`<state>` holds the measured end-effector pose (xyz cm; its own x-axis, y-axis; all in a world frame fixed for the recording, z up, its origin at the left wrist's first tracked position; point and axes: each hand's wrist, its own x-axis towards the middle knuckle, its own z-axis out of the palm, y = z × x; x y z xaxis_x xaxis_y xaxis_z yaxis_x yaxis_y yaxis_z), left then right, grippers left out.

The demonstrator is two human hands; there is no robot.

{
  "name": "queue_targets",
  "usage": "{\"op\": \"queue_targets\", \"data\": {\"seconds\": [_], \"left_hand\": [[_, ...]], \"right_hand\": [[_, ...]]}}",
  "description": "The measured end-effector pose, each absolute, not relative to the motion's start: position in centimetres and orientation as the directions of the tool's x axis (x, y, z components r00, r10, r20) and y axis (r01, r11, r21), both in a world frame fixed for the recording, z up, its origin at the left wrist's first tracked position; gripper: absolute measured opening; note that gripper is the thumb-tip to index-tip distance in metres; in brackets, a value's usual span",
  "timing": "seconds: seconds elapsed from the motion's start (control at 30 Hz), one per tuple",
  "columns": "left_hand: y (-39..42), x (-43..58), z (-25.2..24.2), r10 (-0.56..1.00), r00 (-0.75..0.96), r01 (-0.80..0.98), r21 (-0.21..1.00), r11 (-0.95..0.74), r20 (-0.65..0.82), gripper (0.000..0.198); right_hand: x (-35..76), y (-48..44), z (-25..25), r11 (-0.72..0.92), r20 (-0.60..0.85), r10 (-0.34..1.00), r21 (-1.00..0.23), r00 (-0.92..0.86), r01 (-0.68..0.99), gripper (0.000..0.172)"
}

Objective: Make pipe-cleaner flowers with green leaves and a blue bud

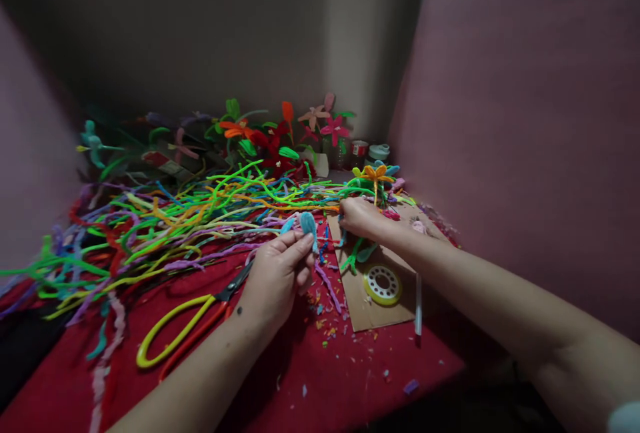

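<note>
My left hand pinches a light-blue pipe cleaner bent into a looped petal shape, thumb and fingertips together. Beyond it, my right hand is closed over the top of a cardboard sheet, beside the pile of pipe cleaners. A short blue strand shows just under its fingers; what it grips is hidden. Scissors with one yellow and one red handle lie left of my left wrist, their dark blades partly behind my left hand.
Many coloured pipe cleaners spread across the red cloth. On the cardboard lie a yellow-rimmed white disc and a green pipe-cleaner piece; a white stick lies at its edge. Pipe-cleaner flowers stand behind. A pink wall borders the right.
</note>
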<state>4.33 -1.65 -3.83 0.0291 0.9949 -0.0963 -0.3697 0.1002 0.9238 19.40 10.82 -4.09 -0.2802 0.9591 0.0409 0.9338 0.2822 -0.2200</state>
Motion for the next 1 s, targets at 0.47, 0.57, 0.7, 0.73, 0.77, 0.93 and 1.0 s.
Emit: {"op": "queue_targets", "data": {"seconds": [0.47,0.57,0.7,0.73,0.77,0.93,1.0], "left_hand": [[-1.8,4.4,-4.0,0.997,0.043,-0.259,0.963,0.074,-0.065,0.024],[-2.0,4.6,-3.9,0.998,0.036,-0.197,0.978,0.066,-0.06,0.024],[-2.2,4.7,-3.8,0.999,0.007,-0.071,0.996,0.053,-0.052,0.029],[-2.2,4.7,-3.8,0.999,-0.003,-0.032,0.998,0.045,-0.045,0.029],[-2.1,4.7,-3.8,0.999,-0.009,-0.002,0.999,0.039,-0.039,0.029],[-2.1,4.7,-3.8,0.999,0.0,0.022,0.999,0.048,-0.048,0.028],[-2.1,4.8,-3.7,0.999,0.001,0.031,0.999,0.043,-0.043,0.028]], "right_hand": [[20.8,4.3,-1.5,0.089,0.037,0.942,-0.986,-0.333,0.141,0.015],[20.4,2.8,-1.8,0.065,0.074,0.948,-0.997,-0.308,-0.04,0.014],[19.8,2.1,-2.2,0.089,0.094,0.958,-0.996,-0.27,-0.03,0.006],[19.7,2.1,-2.4,0.096,0.098,0.959,-0.995,-0.265,-0.02,0.004],[19.6,2.1,-2.5,0.101,0.1,0.959,-0.995,-0.264,-0.009,0.003],[19.6,2.0,-3.1,0.185,0.167,0.951,-0.982,-0.261,0.045,0.003],[19.7,2.0,-3.2,0.222,0.2,0.945,-0.973,-0.258,0.059,0.005]]}}
